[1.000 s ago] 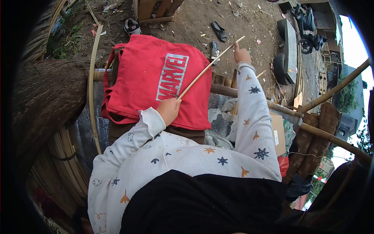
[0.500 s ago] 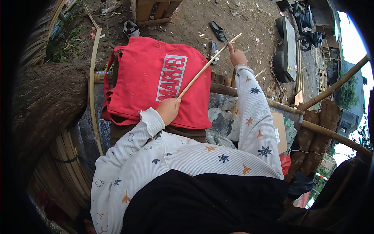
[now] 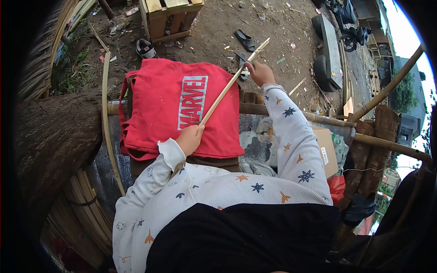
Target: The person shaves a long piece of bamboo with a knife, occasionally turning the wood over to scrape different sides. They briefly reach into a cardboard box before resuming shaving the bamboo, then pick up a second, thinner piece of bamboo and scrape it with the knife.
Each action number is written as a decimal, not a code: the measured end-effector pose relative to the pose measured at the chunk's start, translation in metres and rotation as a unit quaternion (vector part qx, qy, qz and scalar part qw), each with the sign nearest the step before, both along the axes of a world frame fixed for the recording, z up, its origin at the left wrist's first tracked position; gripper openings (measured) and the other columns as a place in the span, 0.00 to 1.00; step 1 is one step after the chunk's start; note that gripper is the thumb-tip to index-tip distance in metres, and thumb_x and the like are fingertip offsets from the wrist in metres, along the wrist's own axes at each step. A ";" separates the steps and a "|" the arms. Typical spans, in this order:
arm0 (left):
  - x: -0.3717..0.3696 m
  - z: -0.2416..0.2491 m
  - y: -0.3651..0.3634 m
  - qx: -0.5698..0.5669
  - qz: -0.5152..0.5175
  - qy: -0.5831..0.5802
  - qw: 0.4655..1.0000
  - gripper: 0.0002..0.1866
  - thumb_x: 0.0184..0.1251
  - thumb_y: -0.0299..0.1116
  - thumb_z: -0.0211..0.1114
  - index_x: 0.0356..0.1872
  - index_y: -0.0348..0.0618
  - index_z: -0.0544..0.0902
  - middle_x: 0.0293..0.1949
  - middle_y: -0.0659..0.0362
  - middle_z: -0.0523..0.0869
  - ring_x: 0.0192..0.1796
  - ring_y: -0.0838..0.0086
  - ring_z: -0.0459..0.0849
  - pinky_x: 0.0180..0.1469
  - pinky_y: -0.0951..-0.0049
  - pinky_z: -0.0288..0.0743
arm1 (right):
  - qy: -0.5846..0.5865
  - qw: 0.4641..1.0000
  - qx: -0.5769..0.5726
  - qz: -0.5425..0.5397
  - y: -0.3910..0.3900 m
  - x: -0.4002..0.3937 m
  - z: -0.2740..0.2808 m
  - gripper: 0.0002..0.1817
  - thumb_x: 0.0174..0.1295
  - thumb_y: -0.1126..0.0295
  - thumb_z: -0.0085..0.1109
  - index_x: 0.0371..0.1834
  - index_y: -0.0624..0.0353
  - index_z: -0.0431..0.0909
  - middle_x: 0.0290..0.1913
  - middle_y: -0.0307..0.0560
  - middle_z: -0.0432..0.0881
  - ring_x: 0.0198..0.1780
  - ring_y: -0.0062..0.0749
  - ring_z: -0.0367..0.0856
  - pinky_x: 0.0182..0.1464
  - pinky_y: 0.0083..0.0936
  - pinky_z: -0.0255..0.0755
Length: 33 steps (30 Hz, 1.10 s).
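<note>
My left hand [image 3: 190, 140] is closed around the near end of a thin pale bamboo strip [image 3: 224, 92], low over a red cloth bag [image 3: 157, 102] with MARVEL lettering across my lap. The strip slants up and away to the right. Near its far end, my right hand [image 3: 261, 73] is closed on a knife, whose dark narrow blade [image 3: 241, 56] crosses the strip. The knife's handle is hidden in my fingers. At that spot the strip touches or nearly touches the blade and thumb.
A long bamboo strip [image 3: 106, 104] leans at my left beside a thick tree trunk [image 3: 59, 132]. Split strips [image 3: 82, 200] are bundled below. Ahead are a wooden crate [image 3: 170, 20], a black sandal [image 3: 245, 41] and a shoe [image 3: 145, 48]. A cardboard box [image 3: 324, 145] stands right.
My right hand has drawn nearer along the strip, down and left in view, with the knife. The whole view has also shifted a little; my left hand keeps its hold.
</note>
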<state>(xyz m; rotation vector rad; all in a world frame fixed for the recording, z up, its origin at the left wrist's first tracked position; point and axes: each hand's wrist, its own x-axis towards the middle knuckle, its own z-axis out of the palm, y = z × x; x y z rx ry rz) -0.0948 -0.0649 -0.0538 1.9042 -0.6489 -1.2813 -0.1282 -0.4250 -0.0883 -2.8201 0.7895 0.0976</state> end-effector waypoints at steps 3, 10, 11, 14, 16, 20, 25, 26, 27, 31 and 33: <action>0.002 0.011 -0.001 0.044 0.019 0.070 0.996 0.23 0.73 0.42 0.43 0.29 0.30 0.75 0.18 0.46 0.76 0.19 0.55 0.76 0.27 0.59 0.72 | -0.022 0.962 -0.009 0.274 0.015 -0.009 0.008 0.33 0.63 0.38 0.37 0.32 0.62 0.74 0.28 0.59 0.81 0.36 0.54 0.81 0.37 0.43 0.73; 0.002 0.005 0.002 0.044 0.033 0.124 0.991 0.21 0.73 0.43 0.43 0.28 0.35 0.72 0.14 0.57 0.69 0.12 0.69 0.70 0.14 0.67 0.67 | 0.013 0.986 -0.074 -0.147 -0.039 0.007 -0.018 0.37 0.65 0.38 0.31 0.29 0.64 0.77 0.27 0.61 0.81 0.33 0.56 0.81 0.36 0.45 0.73; 0.004 0.008 0.001 0.059 0.039 0.157 0.985 0.21 0.73 0.43 0.43 0.28 0.36 0.71 0.14 0.59 0.68 0.12 0.72 0.69 0.13 0.68 0.66 | 0.006 0.996 -0.068 -0.060 -0.028 0.002 -0.014 0.35 0.65 0.39 0.33 0.31 0.64 0.76 0.27 0.60 0.81 0.33 0.55 0.81 0.36 0.46 0.73; 0.006 0.015 -0.002 0.074 0.053 0.189 0.978 0.20 0.74 0.44 0.42 0.27 0.39 0.69 0.14 0.62 0.66 0.11 0.75 0.67 0.12 0.71 0.64 | -0.023 0.994 0.023 0.104 0.001 -0.007 -0.011 0.34 0.64 0.39 0.36 0.31 0.64 0.74 0.26 0.59 0.80 0.33 0.54 0.81 0.36 0.46 0.73; 0.006 0.016 -0.002 0.077 0.068 0.211 0.972 0.19 0.73 0.47 0.42 0.26 0.46 0.65 0.14 0.66 0.63 0.11 0.81 0.61 0.11 0.76 0.57 | -0.014 0.991 -0.016 0.131 0.002 -0.006 -0.011 0.33 0.63 0.38 0.37 0.33 0.63 0.74 0.26 0.59 0.80 0.33 0.54 0.81 0.36 0.44 0.73; 0.005 0.020 -0.003 0.088 0.081 0.248 0.961 0.18 0.73 0.48 0.42 0.25 0.49 0.63 0.13 0.68 0.61 0.10 0.85 0.56 0.10 0.79 0.51 | 0.017 0.988 -0.025 -0.152 -0.022 0.020 -0.018 0.38 0.64 0.37 0.32 0.32 0.64 0.78 0.30 0.61 0.81 0.37 0.54 0.81 0.40 0.43 0.74; 0.011 0.015 0.002 0.084 0.096 0.337 0.933 0.18 0.73 0.48 0.42 0.25 0.50 0.62 0.13 0.69 0.59 0.10 0.86 0.53 0.10 0.81 0.47 | 0.024 0.992 0.063 -0.105 0.025 0.024 0.013 0.39 0.64 0.37 0.32 0.30 0.65 0.81 0.31 0.64 0.81 0.38 0.57 0.80 0.43 0.45 0.72; 0.011 0.014 0.002 0.081 0.098 0.341 0.931 0.18 0.73 0.48 0.42 0.24 0.50 0.62 0.13 0.69 0.58 0.10 0.86 0.53 0.10 0.81 0.47 | 0.019 0.997 0.069 -0.040 0.040 0.017 0.012 0.37 0.64 0.38 0.34 0.32 0.65 0.79 0.30 0.62 0.81 0.36 0.56 0.80 0.42 0.45 0.72; 0.010 0.013 0.002 0.079 0.097 0.349 0.929 0.18 0.73 0.48 0.42 0.24 0.51 0.62 0.13 0.69 0.58 0.10 0.86 0.53 0.10 0.81 0.47 | 0.031 0.993 0.116 0.013 0.060 0.010 0.029 0.35 0.64 0.39 0.38 0.33 0.65 0.77 0.28 0.60 0.81 0.34 0.55 0.81 0.40 0.44 0.72; 0.014 0.008 0.006 0.060 0.089 0.378 0.919 0.18 0.73 0.48 0.42 0.24 0.50 0.62 0.13 0.69 0.58 0.10 0.86 0.53 0.10 0.81 0.49 | 0.018 0.978 0.063 0.200 0.086 -0.020 0.038 0.32 0.63 0.40 0.42 0.32 0.64 0.74 0.23 0.58 0.79 0.29 0.54 0.79 0.34 0.44 0.71; 0.014 0.006 0.009 0.051 0.090 0.390 0.915 0.18 0.72 0.48 0.43 0.24 0.50 0.62 0.13 0.69 0.58 0.10 0.86 0.54 0.10 0.81 0.49 | 0.009 0.985 0.049 0.164 0.099 -0.029 0.040 0.32 0.63 0.40 0.41 0.31 0.64 0.75 0.23 0.58 0.79 0.28 0.53 0.79 0.33 0.44 0.71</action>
